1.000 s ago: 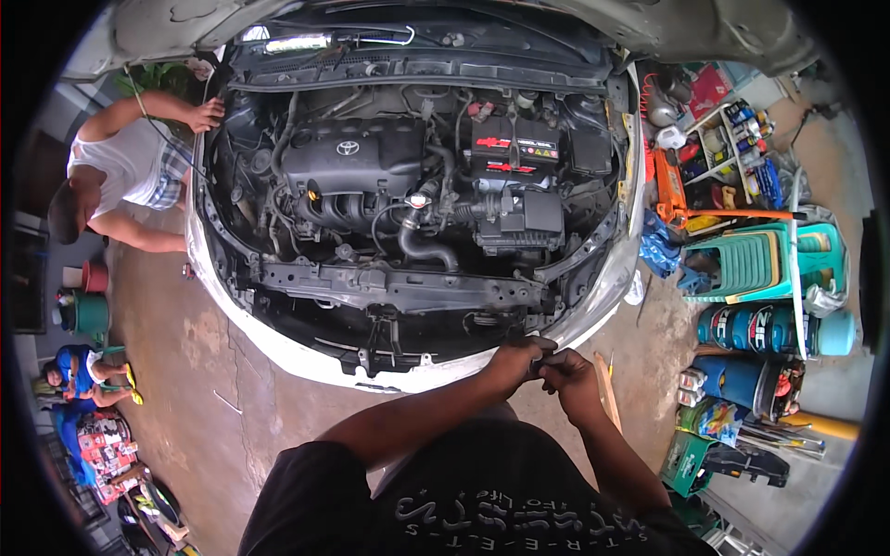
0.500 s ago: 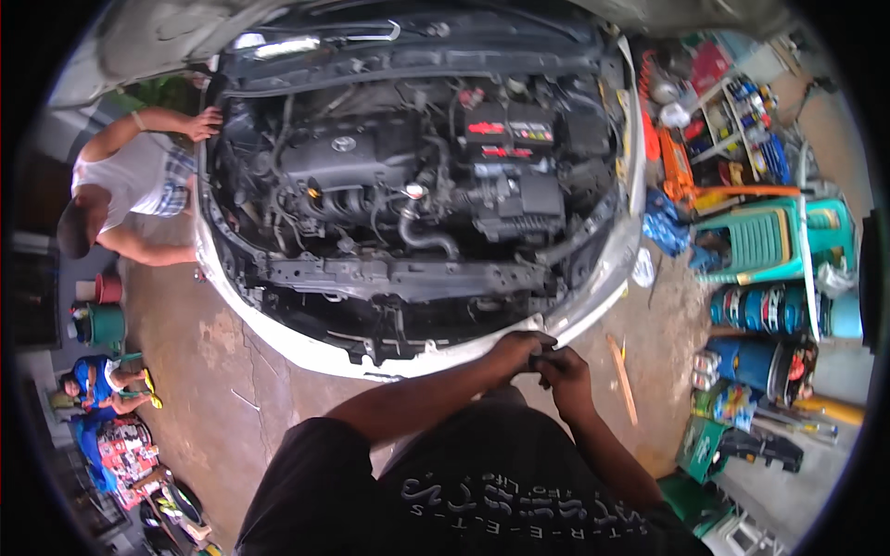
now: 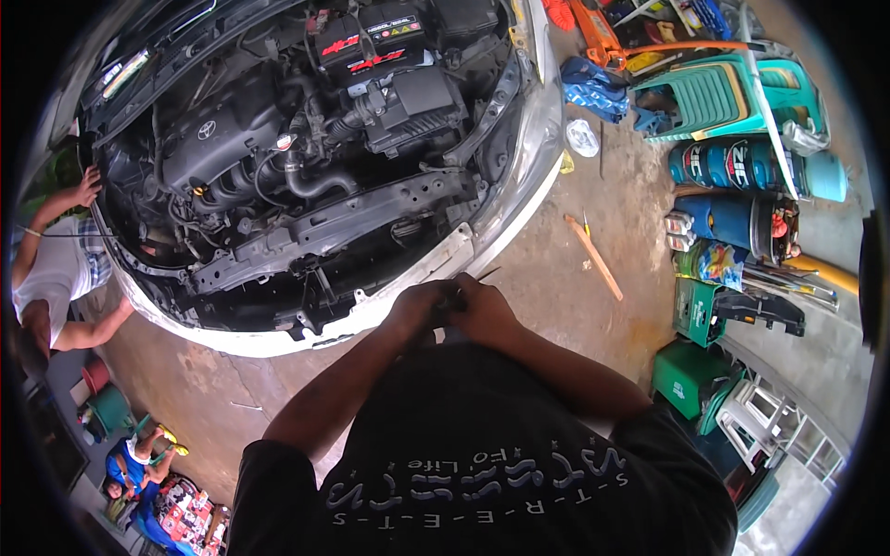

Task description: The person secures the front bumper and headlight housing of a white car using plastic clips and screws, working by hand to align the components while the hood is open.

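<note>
My left hand [image 3: 417, 313] and my right hand [image 3: 484, 313] meet in front of my chest, just off the front edge of a white car [image 3: 352, 326]. Both are closed, fingers curled together around something small and dark that I cannot make out. A thin dark tip pokes out past the fingers of the right hand. Beyond them lies the open engine bay, with a black engine cover [image 3: 218, 128], a battery [image 3: 366, 42] and a black air filter box [image 3: 417, 107]. A bare metal crossbar [image 3: 343, 227] runs along its front.
Another person [image 3: 69, 264] stands at the car's left side, one hand on its edge. At lower left a person in blue [image 3: 130, 468] sits low. A wooden strip [image 3: 596, 259] lies on the floor at right, near green plastic chairs [image 3: 700, 97], blue drums [image 3: 723, 167] and a green bin [image 3: 691, 375].
My view has turned to the right, so the car has slid left and up in the picture. The hands stay together, now nearer the middle of my body.
</note>
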A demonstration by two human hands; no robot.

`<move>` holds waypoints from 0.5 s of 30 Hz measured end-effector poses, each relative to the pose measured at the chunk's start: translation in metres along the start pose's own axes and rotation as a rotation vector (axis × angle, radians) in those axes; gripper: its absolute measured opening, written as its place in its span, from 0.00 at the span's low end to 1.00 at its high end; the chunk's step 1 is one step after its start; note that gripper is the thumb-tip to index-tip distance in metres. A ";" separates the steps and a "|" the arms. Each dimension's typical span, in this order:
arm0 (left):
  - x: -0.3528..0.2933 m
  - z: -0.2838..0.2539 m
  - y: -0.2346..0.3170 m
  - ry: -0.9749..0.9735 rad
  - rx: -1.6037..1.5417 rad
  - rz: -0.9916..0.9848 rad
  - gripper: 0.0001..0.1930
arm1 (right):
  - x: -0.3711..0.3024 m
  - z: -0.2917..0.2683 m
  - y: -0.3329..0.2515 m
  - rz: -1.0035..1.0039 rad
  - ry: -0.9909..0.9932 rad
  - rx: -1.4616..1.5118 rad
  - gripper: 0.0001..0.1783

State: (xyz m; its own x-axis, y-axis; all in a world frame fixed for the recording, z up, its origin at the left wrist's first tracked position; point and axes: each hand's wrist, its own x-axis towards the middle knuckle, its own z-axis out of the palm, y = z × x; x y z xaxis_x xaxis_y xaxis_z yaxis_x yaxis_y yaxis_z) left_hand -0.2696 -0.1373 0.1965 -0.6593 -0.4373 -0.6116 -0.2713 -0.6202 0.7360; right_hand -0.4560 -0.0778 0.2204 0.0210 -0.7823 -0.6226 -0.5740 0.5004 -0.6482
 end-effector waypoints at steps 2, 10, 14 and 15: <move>0.004 0.005 -0.001 0.053 -0.213 -0.181 0.20 | 0.001 -0.001 0.001 0.014 -0.011 0.007 0.27; 0.030 0.002 -0.013 0.017 -0.248 -0.136 0.18 | 0.009 0.005 0.025 -0.072 0.111 0.015 0.23; 0.047 -0.002 -0.028 0.039 -0.439 -0.190 0.18 | 0.014 0.004 0.035 -0.081 0.158 -0.032 0.19; 0.055 -0.007 -0.039 0.091 -0.350 -0.176 0.16 | 0.016 0.003 0.037 -0.080 0.155 -0.031 0.19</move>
State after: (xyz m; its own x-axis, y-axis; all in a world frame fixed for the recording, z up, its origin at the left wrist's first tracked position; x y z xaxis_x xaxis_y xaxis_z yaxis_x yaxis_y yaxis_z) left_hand -0.2905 -0.1414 0.1324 -0.5552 -0.3508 -0.7541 -0.1087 -0.8683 0.4839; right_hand -0.4743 -0.0708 0.1852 -0.0575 -0.8684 -0.4925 -0.6002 0.4243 -0.6780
